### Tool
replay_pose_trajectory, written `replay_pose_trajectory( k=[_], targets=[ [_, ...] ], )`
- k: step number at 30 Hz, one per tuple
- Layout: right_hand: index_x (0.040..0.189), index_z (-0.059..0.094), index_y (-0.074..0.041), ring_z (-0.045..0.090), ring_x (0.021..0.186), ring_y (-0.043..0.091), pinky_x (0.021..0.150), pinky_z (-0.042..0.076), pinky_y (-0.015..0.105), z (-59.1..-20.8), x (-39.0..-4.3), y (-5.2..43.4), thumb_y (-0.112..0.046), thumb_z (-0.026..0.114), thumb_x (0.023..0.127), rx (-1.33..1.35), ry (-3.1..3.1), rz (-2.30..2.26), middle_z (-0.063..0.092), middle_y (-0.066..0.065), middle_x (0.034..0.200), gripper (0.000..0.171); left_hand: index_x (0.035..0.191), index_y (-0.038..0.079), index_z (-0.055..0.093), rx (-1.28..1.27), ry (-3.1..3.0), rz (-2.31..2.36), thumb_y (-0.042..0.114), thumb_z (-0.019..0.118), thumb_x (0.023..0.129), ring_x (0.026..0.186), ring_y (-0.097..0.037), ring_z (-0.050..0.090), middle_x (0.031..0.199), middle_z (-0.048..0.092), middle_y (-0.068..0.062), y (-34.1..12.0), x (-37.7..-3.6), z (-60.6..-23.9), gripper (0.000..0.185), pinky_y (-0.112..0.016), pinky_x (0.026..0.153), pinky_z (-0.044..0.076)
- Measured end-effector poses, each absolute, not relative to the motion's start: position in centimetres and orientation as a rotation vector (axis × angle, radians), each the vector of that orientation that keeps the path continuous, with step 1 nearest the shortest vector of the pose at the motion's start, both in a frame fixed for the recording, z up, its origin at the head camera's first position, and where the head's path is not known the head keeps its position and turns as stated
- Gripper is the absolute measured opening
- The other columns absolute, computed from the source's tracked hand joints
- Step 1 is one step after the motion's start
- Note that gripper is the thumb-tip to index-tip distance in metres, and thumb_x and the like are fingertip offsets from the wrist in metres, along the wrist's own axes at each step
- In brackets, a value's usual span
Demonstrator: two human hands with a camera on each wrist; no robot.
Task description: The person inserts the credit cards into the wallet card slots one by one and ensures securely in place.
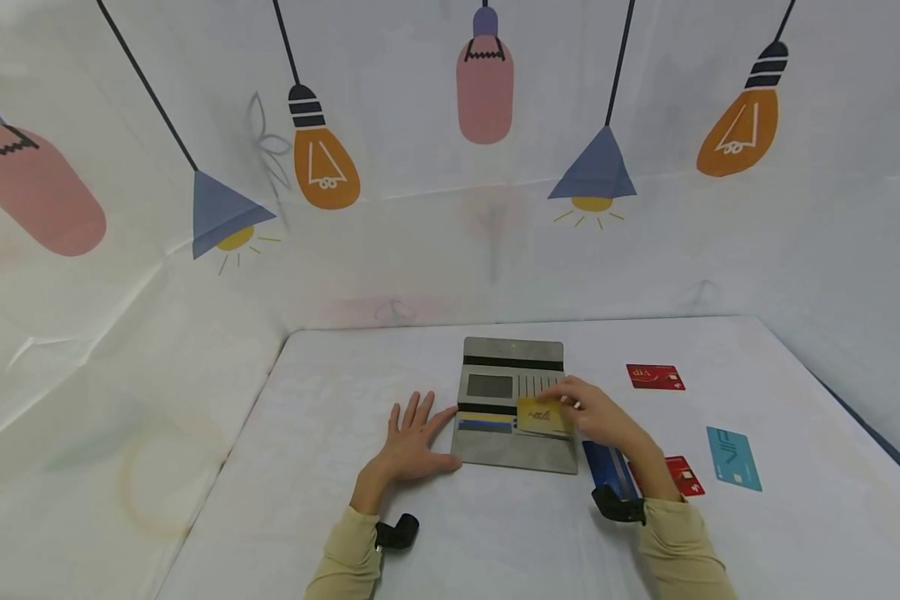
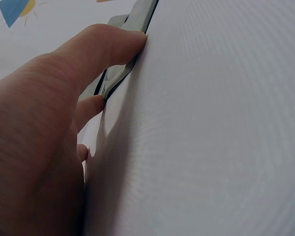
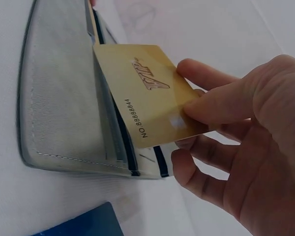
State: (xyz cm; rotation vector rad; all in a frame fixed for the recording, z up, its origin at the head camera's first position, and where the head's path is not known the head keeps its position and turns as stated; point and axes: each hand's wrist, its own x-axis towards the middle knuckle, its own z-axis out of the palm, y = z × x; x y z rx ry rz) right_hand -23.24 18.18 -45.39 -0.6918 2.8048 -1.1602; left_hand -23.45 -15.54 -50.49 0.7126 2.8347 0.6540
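Observation:
A grey wallet [image 1: 513,452] lies unfolded on the table, with card edges showing in its left slots. My right hand [image 1: 603,417] pinches a gold card [image 1: 540,415] between thumb and fingers over the wallet's right half. In the right wrist view the gold card [image 3: 142,93] slants beside the slots; whether its far edge is inside one I cannot tell. My left hand [image 1: 412,446] rests with spread fingers at the wallet's left edge. The left wrist view shows its thumb and a finger touching the edge of the wallet [image 2: 123,69].
Right of the wallet a blue card [image 1: 607,467] lies near a red card [image 1: 684,475], both partly behind the right arm. Farther right are a teal card [image 1: 735,458] and, toward the back, another red card [image 1: 656,377]. A white patterned sheet [image 1: 420,258] rises behind the table.

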Motion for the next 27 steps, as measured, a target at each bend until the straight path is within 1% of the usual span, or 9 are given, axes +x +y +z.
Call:
replay_pose_trajectory(
  k=[4, 6, 10, 13, 20, 23, 27],
  targets=[
    [0.118, 0.071, -0.009, 0.057, 0.100, 0.024, 0.088, 0.051, 0.046, -45.7, -23.3, 18.1, 0.009, 0.049, 0.090, -0.660, 2.819, -1.157, 0.060, 0.008, 0.114, 0.040, 0.152, 0.023, 0.039, 0.710, 2.838, 0.656, 0.055, 0.066, 0.083, 0.152, -0.040, 0.001, 0.164, 0.014, -0.018, -15.5, -23.4, -50.5, 0.081, -0.065, 0.115, -0.002],
    [0.117, 0.071, -0.008, 0.056, 0.098, 0.024, 0.086, 0.051, 0.044, -45.9, -23.4, 18.0, 0.010, 0.049, 0.089, -0.658, 2.826, -1.158, 0.060, 0.008, 0.113, 0.040, 0.153, 0.023, 0.039, 0.703, 2.840, 0.654, 0.055, 0.066, 0.083, 0.152, -0.039, 0.000, 0.165, 0.014, -0.017, -15.4, -23.4, -50.5, 0.081, -0.065, 0.115, -0.002],
    [0.116, 0.070, -0.009, 0.053, 0.093, 0.019, 0.082, 0.050, 0.037, -46.5, -23.6, 17.6, 0.012, 0.050, 0.087, -0.679, 2.852, -1.137, 0.058, 0.005, 0.108, 0.041, 0.153, 0.024, 0.039, 0.694, 2.840, 0.652, 0.055, 0.066, 0.083, 0.152, -0.039, 0.000, 0.165, 0.014, -0.017, -15.4, -23.5, -50.4, 0.081, -0.065, 0.115, -0.002],
    [0.115, 0.070, -0.011, 0.051, 0.090, 0.018, 0.080, 0.049, 0.036, -47.0, -23.8, 17.4, 0.012, 0.051, 0.087, -0.688, 2.870, -1.123, 0.057, 0.003, 0.104, 0.041, 0.153, 0.024, 0.039, 0.694, 2.840, 0.648, 0.055, 0.066, 0.082, 0.152, -0.039, 0.000, 0.165, 0.014, -0.017, -15.4, -23.5, -50.4, 0.082, -0.065, 0.115, -0.002],
    [0.118, 0.068, -0.015, 0.056, 0.098, 0.023, 0.092, 0.050, 0.050, -47.2, -23.8, 17.1, 0.011, 0.052, 0.087, -0.656, 2.914, -1.067, 0.056, 0.004, 0.108, 0.043, 0.153, 0.024, 0.039, 0.691, 2.836, 0.652, 0.055, 0.066, 0.083, 0.152, -0.039, 0.000, 0.165, 0.014, -0.017, -15.5, -23.5, -50.5, 0.081, -0.065, 0.115, -0.002],
    [0.119, 0.067, -0.016, 0.056, 0.099, 0.023, 0.093, 0.050, 0.051, -47.2, -23.8, 17.0, 0.011, 0.052, 0.088, -0.673, 2.936, -1.028, 0.056, 0.004, 0.110, 0.045, 0.152, 0.022, 0.039, 0.700, 2.835, 0.655, 0.055, 0.066, 0.083, 0.152, -0.040, 0.001, 0.164, 0.014, -0.018, -15.5, -23.5, -50.4, 0.082, -0.065, 0.115, -0.001],
    [0.118, 0.067, -0.016, 0.056, 0.097, 0.022, 0.091, 0.050, 0.049, -47.0, -23.7, 16.9, 0.012, 0.051, 0.087, -0.676, 2.947, -1.004, 0.055, 0.003, 0.108, 0.045, 0.153, 0.023, 0.038, 0.707, 2.831, 0.654, 0.056, 0.065, 0.083, 0.152, -0.040, 0.000, 0.165, 0.013, -0.018, -15.5, -23.5, -50.4, 0.082, -0.065, 0.115, -0.002]
  ],
)
